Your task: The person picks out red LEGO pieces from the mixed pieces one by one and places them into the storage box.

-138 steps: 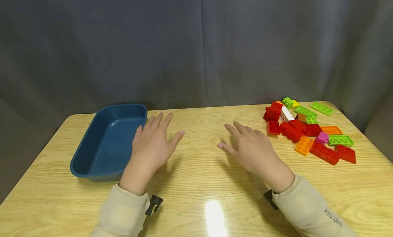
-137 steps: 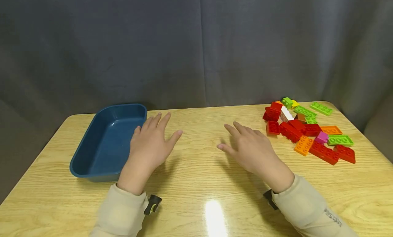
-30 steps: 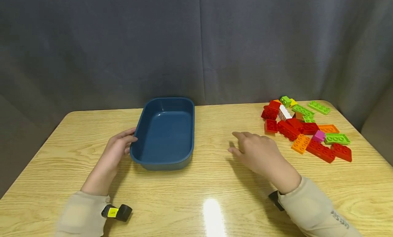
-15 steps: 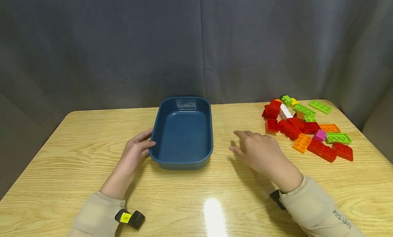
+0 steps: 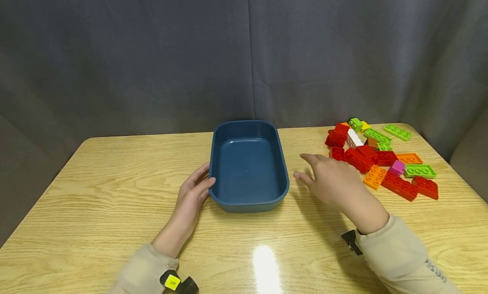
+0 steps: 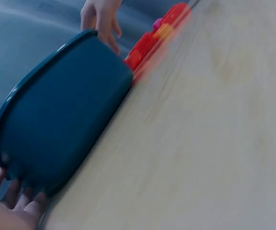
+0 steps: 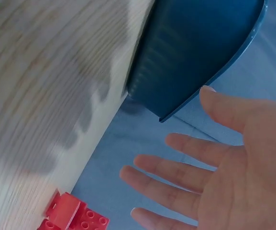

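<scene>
A deep blue plastic tub [image 5: 248, 208] with rounded corners stands on the table near the middle, nothing inside it. My left hand [image 5: 192, 194] holds the tub's left side, thumb over the rim and fingers along the outer wall. In the left wrist view, fingertips [image 6: 41, 197] lie against that wall. My right hand [image 5: 335, 179] hovers palm down between the tub and the bricks, holding nothing. From the right wrist, the right hand [image 7: 252, 172] shows its fingers extended and spread, with the thumb close to the tub's rim in that view.
Loose toy bricks lie at the back right of the wooden table [image 5: 114, 192]: several red bricks [image 5: 398, 186], an orange brick [image 5: 375, 177], a pink brick [image 5: 397, 167], green plates [image 5: 420, 171] and a white brick [image 5: 353, 139]. A dark grey curtain [image 5: 171, 61] hangs behind the table.
The left hand went from above the tub's right edge to its left side, and the tub has slid rightward to the table's middle. The right hand has shifted slightly right.
</scene>
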Tool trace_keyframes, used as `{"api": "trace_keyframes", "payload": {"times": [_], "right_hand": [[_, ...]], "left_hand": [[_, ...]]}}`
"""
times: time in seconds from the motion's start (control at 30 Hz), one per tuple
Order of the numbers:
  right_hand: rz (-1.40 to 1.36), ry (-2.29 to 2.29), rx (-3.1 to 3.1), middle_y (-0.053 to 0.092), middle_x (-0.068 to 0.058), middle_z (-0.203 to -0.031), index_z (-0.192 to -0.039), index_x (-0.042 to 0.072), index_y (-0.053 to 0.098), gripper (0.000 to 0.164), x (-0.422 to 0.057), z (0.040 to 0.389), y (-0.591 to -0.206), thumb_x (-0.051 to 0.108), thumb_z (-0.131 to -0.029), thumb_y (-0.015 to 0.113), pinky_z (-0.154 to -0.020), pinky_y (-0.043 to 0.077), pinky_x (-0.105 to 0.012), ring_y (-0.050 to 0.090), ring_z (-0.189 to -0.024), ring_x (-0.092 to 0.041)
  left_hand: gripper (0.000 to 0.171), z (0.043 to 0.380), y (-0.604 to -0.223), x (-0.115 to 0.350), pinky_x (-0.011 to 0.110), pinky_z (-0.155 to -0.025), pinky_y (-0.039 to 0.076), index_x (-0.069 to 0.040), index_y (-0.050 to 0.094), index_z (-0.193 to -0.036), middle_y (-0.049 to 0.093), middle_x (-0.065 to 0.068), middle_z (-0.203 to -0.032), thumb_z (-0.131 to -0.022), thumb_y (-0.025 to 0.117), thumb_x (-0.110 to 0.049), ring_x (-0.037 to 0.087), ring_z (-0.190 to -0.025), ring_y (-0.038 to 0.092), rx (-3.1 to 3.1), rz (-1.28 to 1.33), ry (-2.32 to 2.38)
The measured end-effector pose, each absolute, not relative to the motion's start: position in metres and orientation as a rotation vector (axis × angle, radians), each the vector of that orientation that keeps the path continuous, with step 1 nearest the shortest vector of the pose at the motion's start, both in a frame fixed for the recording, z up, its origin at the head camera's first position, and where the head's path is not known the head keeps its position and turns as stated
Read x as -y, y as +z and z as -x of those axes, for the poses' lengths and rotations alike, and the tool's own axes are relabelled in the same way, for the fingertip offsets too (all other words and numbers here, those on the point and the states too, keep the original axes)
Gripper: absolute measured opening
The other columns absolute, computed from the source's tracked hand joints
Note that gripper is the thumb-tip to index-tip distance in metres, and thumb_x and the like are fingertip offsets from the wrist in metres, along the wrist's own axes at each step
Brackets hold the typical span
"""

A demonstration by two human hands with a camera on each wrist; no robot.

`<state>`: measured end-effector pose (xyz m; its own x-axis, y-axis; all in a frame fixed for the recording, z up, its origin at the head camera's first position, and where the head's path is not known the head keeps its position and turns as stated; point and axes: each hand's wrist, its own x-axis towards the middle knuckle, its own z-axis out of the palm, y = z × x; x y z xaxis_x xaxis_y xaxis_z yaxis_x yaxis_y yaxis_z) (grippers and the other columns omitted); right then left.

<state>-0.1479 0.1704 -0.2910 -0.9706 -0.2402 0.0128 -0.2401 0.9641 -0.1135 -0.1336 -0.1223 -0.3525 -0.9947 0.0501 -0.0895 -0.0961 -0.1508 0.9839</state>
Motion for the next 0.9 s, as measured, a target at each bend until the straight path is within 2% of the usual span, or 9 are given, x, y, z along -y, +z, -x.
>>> {"api": "trace_keyframes", "payload": {"times": [0.07,0.2,0.33,0.47,0.73,0.8,0.9], "right_hand": [[0.357,-0.185,-3.101,0.057,-0.021,-0.135,-0.139,0.011,0.046,0.063,-0.172,0.148,-0.289,0.048,-0.088,0.054,-0.083,0.051,-0.060,0.056,-0.113,-0.039],[0.325,-0.205,-3.088,0.054,-0.022,-0.137,-0.140,0.012,0.044,0.064,-0.176,0.149,-0.285,0.050,-0.089,0.052,-0.081,0.050,-0.061,0.053,-0.116,-0.041],[0.307,-0.217,-3.085,0.052,-0.024,-0.138,-0.140,0.012,0.044,0.065,-0.180,0.150,-0.283,0.050,-0.089,0.051,-0.084,0.047,-0.064,0.051,-0.117,-0.043],[0.306,-0.214,-3.078,0.051,-0.025,-0.139,-0.141,0.011,0.043,0.067,-0.184,0.151,-0.281,0.053,-0.089,0.049,-0.084,0.048,-0.064,0.051,-0.116,-0.044],[0.301,-0.250,-3.104,0.052,-0.024,-0.138,-0.140,0.010,0.044,0.068,-0.190,0.156,-0.279,0.054,-0.088,0.049,-0.075,0.052,-0.060,0.057,-0.106,-0.044],[0.313,-0.263,-3.126,0.059,-0.024,-0.130,-0.139,0.010,0.046,0.067,-0.192,0.158,-0.280,0.053,-0.088,0.050,-0.069,0.054,-0.055,0.060,-0.099,-0.042],[0.344,-0.281,-3.189,0.070,-0.018,-0.100,-0.136,0.011,0.050,0.061,-0.195,0.162,-0.281,0.050,-0.089,0.051,-0.060,0.054,-0.049,0.062,-0.081,-0.034]], "left_hand": [[0.051,0.132,-0.354,0.117,0.017,-0.096,0.044,-0.008,0.038,-0.143,0.042,0.007,-0.144,-0.093,0.050,-0.013,0.022,-0.128,0.043,-1.978,0.074,2.347],[0.050,0.130,-0.356,0.108,0.016,-0.095,0.043,-0.008,0.040,-0.141,0.044,0.009,-0.140,-0.092,0.051,-0.011,0.021,-0.125,0.044,-1.968,0.131,2.408],[0.051,0.129,-0.359,0.100,0.013,-0.095,0.041,-0.005,0.040,-0.141,0.043,0.011,-0.143,-0.091,0.050,-0.009,0.018,-0.127,0.042,-1.976,0.139,2.431],[0.051,0.128,-0.361,0.092,0.007,-0.091,0.043,-0.003,0.039,-0.140,0.042,0.015,-0.146,-0.090,0.050,-0.006,0.022,-0.130,0.042,-1.969,0.080,2.457],[0.051,0.129,-0.362,0.089,0.009,-0.089,0.046,-0.003,0.039,-0.140,0.044,0.019,-0.144,-0.090,0.050,-0.005,0.025,-0.129,0.044,-1.964,0.039,2.470],[0.051,0.129,-0.362,0.089,0.009,-0.089,0.046,-0.002,0.039,-0.140,0.044,0.019,-0.144,-0.090,0.050,-0.004,0.026,-0.130,0.044,-1.960,0.034,2.467],[0.051,0.129,-0.361,0.088,0.009,-0.089,0.046,-0.002,0.040,-0.139,0.045,0.020,-0.144,-0.089,0.051,-0.005,0.026,-0.130,0.044,-1.965,0.026,2.464]]}}
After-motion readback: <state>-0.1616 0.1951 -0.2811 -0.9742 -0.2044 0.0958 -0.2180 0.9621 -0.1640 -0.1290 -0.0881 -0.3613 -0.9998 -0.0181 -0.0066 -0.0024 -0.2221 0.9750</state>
